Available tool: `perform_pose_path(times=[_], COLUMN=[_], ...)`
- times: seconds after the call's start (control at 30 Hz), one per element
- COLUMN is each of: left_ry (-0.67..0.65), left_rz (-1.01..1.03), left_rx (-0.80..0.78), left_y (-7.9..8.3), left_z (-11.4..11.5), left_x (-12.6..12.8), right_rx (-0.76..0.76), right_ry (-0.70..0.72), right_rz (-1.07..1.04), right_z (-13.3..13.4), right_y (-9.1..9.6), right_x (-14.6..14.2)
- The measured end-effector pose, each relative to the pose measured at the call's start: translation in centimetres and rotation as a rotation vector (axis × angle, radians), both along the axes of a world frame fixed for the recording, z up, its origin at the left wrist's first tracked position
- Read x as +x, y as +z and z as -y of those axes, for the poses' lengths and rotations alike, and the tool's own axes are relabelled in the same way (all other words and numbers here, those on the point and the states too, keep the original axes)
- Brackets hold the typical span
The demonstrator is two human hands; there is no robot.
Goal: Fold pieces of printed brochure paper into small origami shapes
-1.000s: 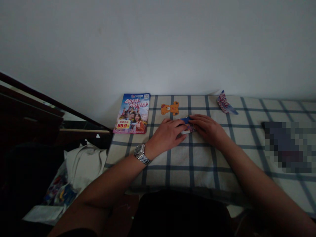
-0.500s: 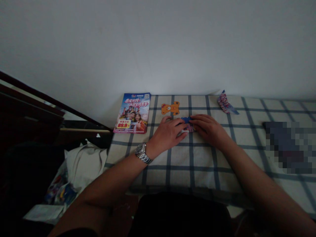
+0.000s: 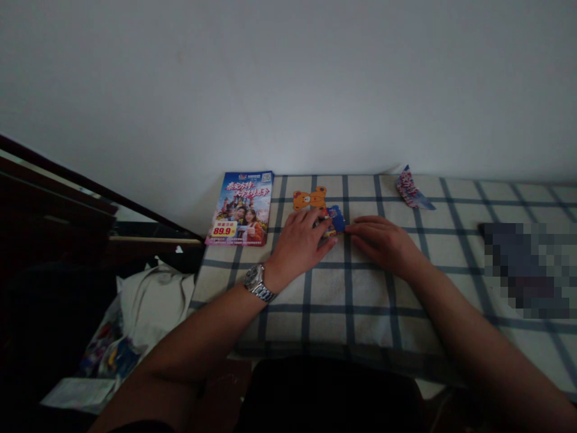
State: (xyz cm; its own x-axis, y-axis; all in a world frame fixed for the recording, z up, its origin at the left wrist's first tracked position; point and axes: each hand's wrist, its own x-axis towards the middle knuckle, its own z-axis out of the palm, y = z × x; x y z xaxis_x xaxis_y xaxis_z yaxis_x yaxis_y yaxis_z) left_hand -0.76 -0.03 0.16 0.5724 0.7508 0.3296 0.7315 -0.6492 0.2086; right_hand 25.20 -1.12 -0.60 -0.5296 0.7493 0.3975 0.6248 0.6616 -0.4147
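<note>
A small folded leaflet (image 3: 335, 220), blue with coloured print, lies low over the checked cloth. My left hand (image 3: 301, 239), with a metal wristwatch (image 3: 258, 281), is closed on its left part, and the fingers hide some of the print. At the leaflet's lower right corner, my right hand (image 3: 379, 242) holds the edge with its fingertips. A bear-shaped orange picture (image 3: 309, 198) lies just beyond my left fingers, partly covered.
A stack of printed leaflets (image 3: 241, 210) rests at the left by the wall. A curled leaflet piece (image 3: 411, 190) stands at the back right. A dark blurred object (image 3: 518, 264) lies far right on the checked cloth (image 3: 329, 300). White bags (image 3: 155, 297) sit below, left.
The folded leaflet has shifted slightly left and more of its blue face shows. My left hand moved a little left with it; my right fingertips slid down towards its lower corner.
</note>
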Motion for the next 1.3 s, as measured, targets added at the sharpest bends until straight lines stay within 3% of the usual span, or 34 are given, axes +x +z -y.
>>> perform_pose_path(times=[0.3, 0.73, 1.3], left_ry=[-0.102, -0.263, -0.287], left_rz=[0.059, 0.107, 0.105], left_rx=[-0.009, -0.115, -0.107], left_y=[-1.0, -1.1, -0.9], left_z=[-0.9, -1.5, -1.6], left_x=[-0.5, -0.8, -0.8], right_rx=[-0.061, -0.032, -0.037], right_ry=[0.130, 0.087, 0.076], right_rz=[-0.041, -0.037, 0.011], right_z=[0.6, -0.5, -0.7], right_y=[0.4, -0.9, -0.9], right_x=[-1.2, -0.2, 0.0])
